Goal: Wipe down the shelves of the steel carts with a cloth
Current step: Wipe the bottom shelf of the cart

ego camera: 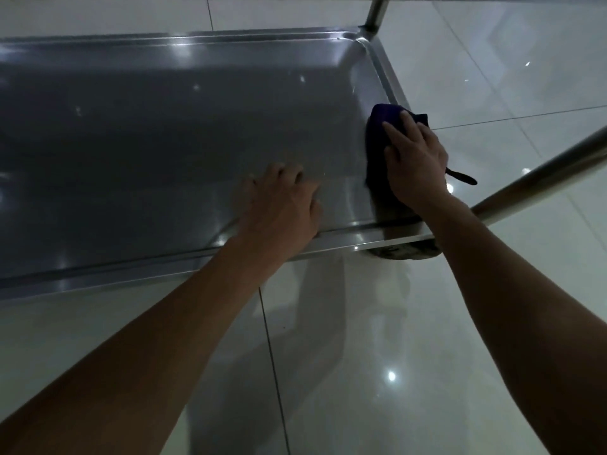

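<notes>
The right hand (415, 165) is covering much of the dark cloth (377, 149). The shelf (164, 126) is running off the left edge. The caster (404, 251) (under the near corner) is showing only partly, and both posts are getting cropped.

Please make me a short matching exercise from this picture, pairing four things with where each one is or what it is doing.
Things:
1. right hand
2. left hand
3. cloth
4. caster wheel

Places or states:
A. under the near right corner of the shelf
B. dark, lying along the shelf's right edge
C. presses down on the cloth
D. rests bare on the shelf's near edge

Pairs: 1-C, 2-D, 3-B, 4-A
</notes>
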Demonstrator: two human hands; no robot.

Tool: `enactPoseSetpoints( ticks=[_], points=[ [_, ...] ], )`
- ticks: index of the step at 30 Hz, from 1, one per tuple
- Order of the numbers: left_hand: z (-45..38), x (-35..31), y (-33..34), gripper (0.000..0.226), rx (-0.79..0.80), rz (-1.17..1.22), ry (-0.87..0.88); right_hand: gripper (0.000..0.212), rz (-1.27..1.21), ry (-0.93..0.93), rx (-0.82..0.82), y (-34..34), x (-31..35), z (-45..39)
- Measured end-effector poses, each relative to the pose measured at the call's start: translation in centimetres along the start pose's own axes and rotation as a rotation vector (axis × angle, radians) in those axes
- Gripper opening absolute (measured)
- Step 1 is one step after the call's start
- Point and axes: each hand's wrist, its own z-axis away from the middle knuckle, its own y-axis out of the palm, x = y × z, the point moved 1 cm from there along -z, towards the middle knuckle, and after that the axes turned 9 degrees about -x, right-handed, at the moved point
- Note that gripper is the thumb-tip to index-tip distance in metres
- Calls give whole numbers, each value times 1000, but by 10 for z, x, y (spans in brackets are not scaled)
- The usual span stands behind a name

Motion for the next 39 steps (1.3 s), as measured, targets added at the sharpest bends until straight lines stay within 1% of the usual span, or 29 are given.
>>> enactPoseSetpoints(
  ticks=[4, 8, 10, 13, 18, 21, 23, 26, 28, 32, 35, 39],
  points=[
    [2, 14, -5, 38, 12, 76, 23, 47, 17, -1, 33, 6, 21, -11],
    [14, 44, -19, 35, -45, 192, 28, 48, -9, -24, 47, 19, 60, -14],
    [22, 65, -27, 35, -29, 162, -4, 49, -36, -54, 66, 30, 86, -13],
    [37, 102, -42, 36, -8, 17, -96, 49, -54, -104, 90, 45, 130, -14],
    [62, 156, -71, 25, -37, -132, -227, 49, -79, -218, 144, 72, 206, -11],
    [78, 179, -82, 26, -55, -89, -284, 50, -89, -296, 169, 85, 253, -5],
    [87, 186, -85, 31, -61, -37, -283, 50, -111, -350, 204, 93, 285, 0],
    [94, 188, -88, 39, -47, -19, -263, 49, -136, -475, 253, 100, 321, 9],
    [94, 186, -91, 44, -18, -37, -256, 48, -142, -559, 274, 102, 330, 8],
    [89, 180, -91, 37, -2, -79, -292, 47, -175, -592, 284, 99, 317, 0],
    [80, 166, -86, 37, 1, -96, -292, 48, -173, -554, 252, 97, 295, -5],
    [52, 125, -68, 32, 10, -62, -208, 48, -164, -470, 192, 86, 242, -23]
  ],
)
